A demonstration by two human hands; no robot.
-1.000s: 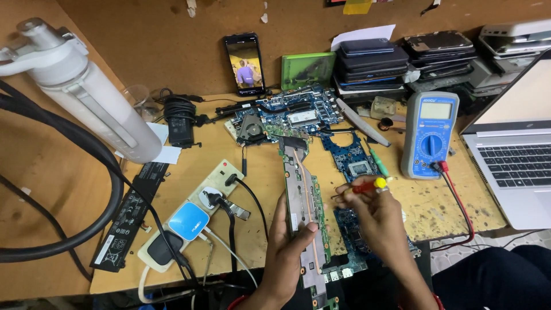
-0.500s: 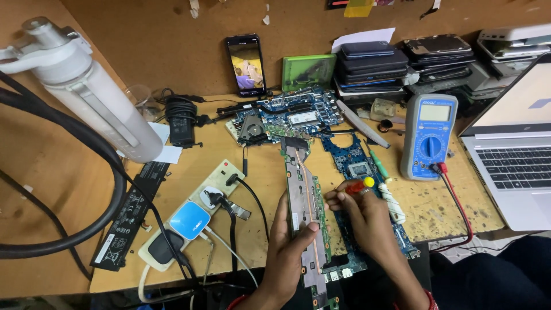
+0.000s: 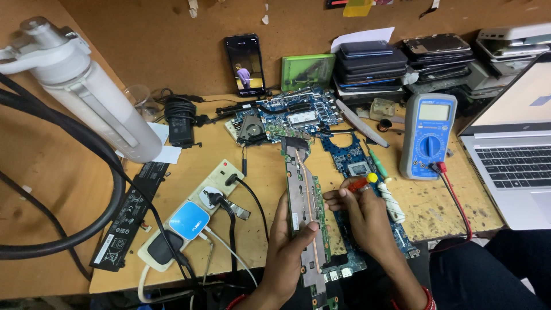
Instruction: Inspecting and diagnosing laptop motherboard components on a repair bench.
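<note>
My left hand (image 3: 287, 244) grips long circuit board (image 3: 304, 212) by its edge, thumb on top, board tilted up off bench (image 3: 252, 172). My right hand (image 3: 367, 221) pinches red-and-yellow screwdriver (image 3: 363, 182) beside board, over blue motherboard (image 3: 356, 166). Multimeter (image 3: 427, 135) and laptop (image 3: 516, 161) lie to right.

I'm sitting in an electronics repair workshop: bare laptop motherboards (image 3: 298, 117) lying beyond my hands, a blue multimeter (image 3: 427, 136) sitting right of them, stacked phones (image 3: 370, 63) behind.
</note>
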